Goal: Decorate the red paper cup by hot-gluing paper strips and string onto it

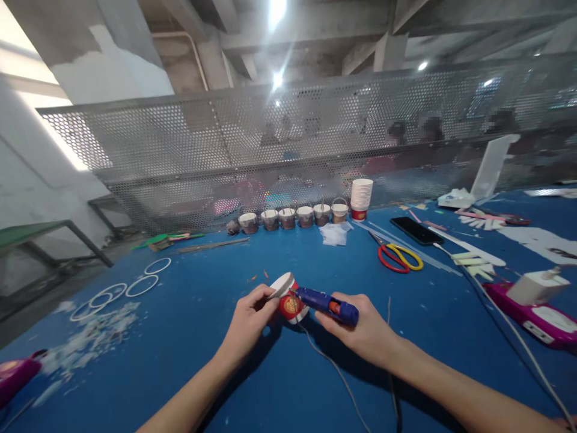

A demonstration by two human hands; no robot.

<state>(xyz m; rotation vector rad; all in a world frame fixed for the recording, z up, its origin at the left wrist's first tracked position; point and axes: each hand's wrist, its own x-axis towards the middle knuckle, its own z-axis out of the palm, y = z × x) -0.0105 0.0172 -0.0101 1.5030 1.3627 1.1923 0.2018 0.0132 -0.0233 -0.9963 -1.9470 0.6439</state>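
Note:
Near the middle of the blue table, my left hand [253, 316] grips a red and white paper cup [291, 305] by its rim, with the cup tilted. My right hand [364, 331] is closed around a blue hot glue gun [328, 304]. The gun's nozzle points left and meets the cup's side, or comes very close to it. A thin grey cord [333, 364] hangs from beside the cup and runs down toward the front edge. Part of the cup's far side is hidden by my fingers and the gun.
Several small covered cups [287, 220] line the back beside a stack of paper cups [361, 195]. Scissors [399, 257], a phone [417, 230] and a purple power strip [536, 316] lie right. White rings [142, 285] and pale scraps [92, 337] lie left. A perforated metal screen [180, 156] stands behind.

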